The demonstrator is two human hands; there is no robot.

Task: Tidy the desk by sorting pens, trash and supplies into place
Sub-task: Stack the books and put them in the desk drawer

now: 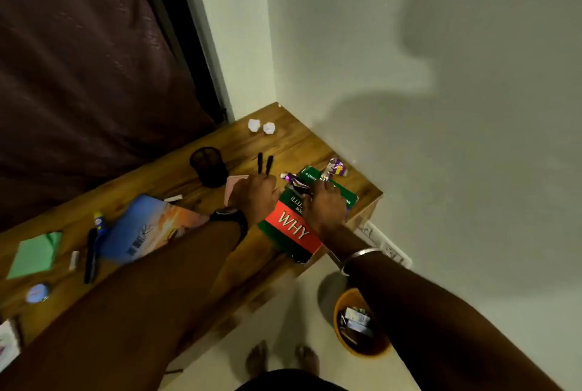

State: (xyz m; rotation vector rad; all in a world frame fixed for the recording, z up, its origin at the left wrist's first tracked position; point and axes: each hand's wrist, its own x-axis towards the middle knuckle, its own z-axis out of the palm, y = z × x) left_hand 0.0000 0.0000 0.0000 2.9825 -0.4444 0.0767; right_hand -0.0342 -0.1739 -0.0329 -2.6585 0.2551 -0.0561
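Observation:
My left hand [255, 194] is closed around two black pens [264, 164] that stick up past my fingers, just right of the black mesh pen cup [208, 166]. My right hand [326, 205] rests on the green and red book [289, 228] with its fingers pinching a purple wrapper [296, 182]. Another crumpled purple wrapper [336, 168] lies beyond it on the book. Two white paper balls [261, 126] sit at the desk's far corner. A black pen [90, 254] and a blue-yellow marker [99, 223] lie at the left of the wooden desk [299, 145].
An orange bin [362, 323] with scraps in it stands on the floor under my right forearm. On the desk lie a blue-orange notebook [148, 227], green sticky notes [34, 254], a pink card [232, 189], a small eraser [74, 260] and a round blue badge [37, 293]. Walls close in behind and to the right.

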